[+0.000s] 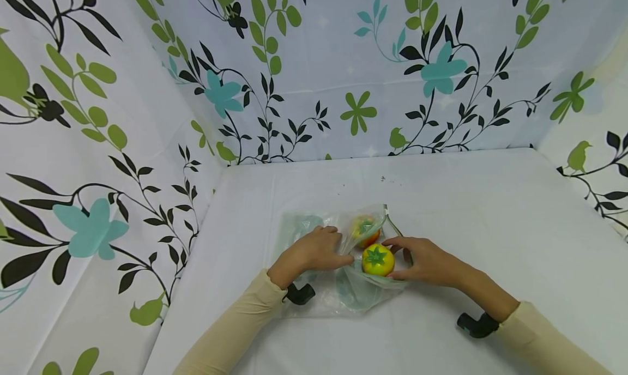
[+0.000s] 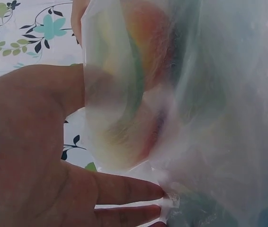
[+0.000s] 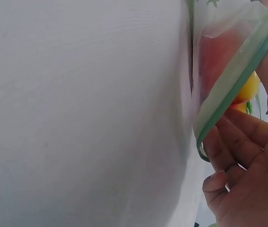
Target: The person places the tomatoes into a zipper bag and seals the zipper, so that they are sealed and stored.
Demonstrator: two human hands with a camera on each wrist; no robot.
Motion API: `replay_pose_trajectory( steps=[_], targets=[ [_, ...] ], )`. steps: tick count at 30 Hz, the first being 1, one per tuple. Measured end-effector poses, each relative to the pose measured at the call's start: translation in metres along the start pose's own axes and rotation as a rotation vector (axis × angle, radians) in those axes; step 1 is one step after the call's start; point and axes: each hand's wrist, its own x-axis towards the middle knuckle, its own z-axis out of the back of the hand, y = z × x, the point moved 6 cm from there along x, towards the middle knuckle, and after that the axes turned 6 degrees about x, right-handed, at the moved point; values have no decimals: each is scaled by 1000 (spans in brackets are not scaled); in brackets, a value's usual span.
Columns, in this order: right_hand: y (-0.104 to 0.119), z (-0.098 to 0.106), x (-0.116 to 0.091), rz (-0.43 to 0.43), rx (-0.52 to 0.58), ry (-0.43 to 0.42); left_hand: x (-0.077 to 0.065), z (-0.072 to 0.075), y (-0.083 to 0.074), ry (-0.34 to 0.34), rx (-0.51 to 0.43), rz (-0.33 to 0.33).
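A see-through zip bag (image 1: 321,301) with a green seal strip (image 3: 238,87) lies on the white table, its mouth spread toward the right. At the mouth sits a yellow toy fruit (image 1: 376,260) with a green star-shaped top. My right hand (image 1: 434,261) holds this fruit between thumb and fingers, beside the seal strip. Behind it, a red-and-yellow toy fruit (image 1: 367,234) shows partly through the plastic. My left hand (image 1: 314,249) grips the mouth's left edge; in the left wrist view its thumb passes behind the film and its fingers (image 2: 129,190) touch the bag.
The white-covered table (image 1: 441,200) extends around the bag. A patterned cloth (image 1: 314,64) with leaves and flowers hangs behind and at both sides. Small dark specks (image 1: 384,179) lie beyond the bag. A black wrist camera (image 1: 300,294) sits by each cuff.
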Motion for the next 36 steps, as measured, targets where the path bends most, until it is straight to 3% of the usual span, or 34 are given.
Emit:
replay_pose_trajectory(
  steps=[8,13,17,20,23,27,31,36],
  targets=[
    [-4,8,-14,-20,9,-63,0,2,0,-5,-17,-30],
    [-1,13,-33,-49,-43,-155,0,4,1,24,-109,-55],
    [8,14,-49,-137,-1,-213,0,10,7,54,-183,-51],
    [15,7,-58,-234,80,-163,3,22,8,27,-184,-54],
    [24,-4,-64,-298,155,-84,9,38,3,-51,-192,-100],
    [39,-21,-66,-301,225,-21,26,52,-12,-116,-175,-199],
    [48,-36,-62,-263,266,10,48,61,-28,-137,-156,-282],
    [51,-41,-58,-250,271,-37,67,68,-45,-106,-106,-359]
  ],
)
